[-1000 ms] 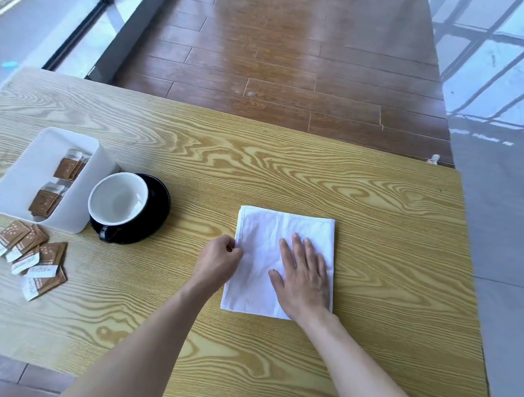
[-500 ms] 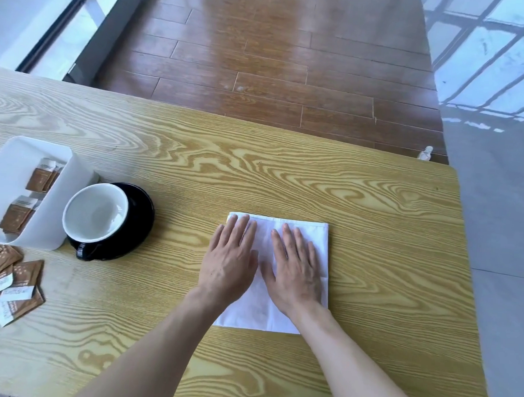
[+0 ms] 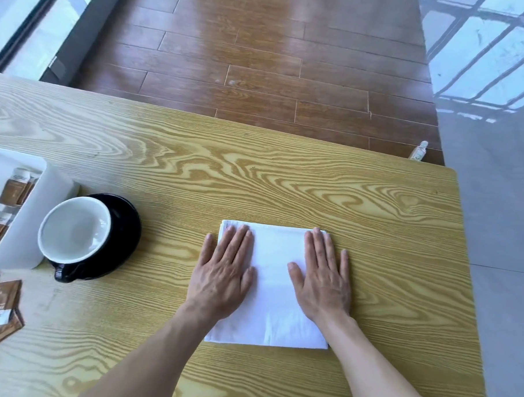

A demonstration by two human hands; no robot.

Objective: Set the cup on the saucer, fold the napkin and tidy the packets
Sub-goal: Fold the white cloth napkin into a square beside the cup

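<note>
Currently, napkin: white napkin lies folded flat on the table, near edge, right of centre; slightly longer near-to-far than left-to-right
fold edges: layered edge shows at the far left corner; near edge looks square with the table edge
left hand: left hand flat, fingers straight and together, pressing the napkin's left edge; outer fingers hang off onto the wood; grasping nothing
right hand: right hand flat too, fingers straight, pressing the right edge; little finger off the cloth on the table; grasping nothing
key relation: hands mirror each other, one per side, bare strip of cloth between them; napkin sits directly under both palms, so neither is nearer
judgement: looks like smoothing the fold; another fold, if wanted, would go across the long axis, near edge carried to far
cup: white-lined cup already on the black saucer, left of the napkin, well apart; handle points near
packets: brown packets loose at the near left edge, beyond the saucer; more stand inside the white bin, which touches the saucer
next reach: packets lie left, so left hand is nearer; the cup stands close to that path and could be clipped
</note>
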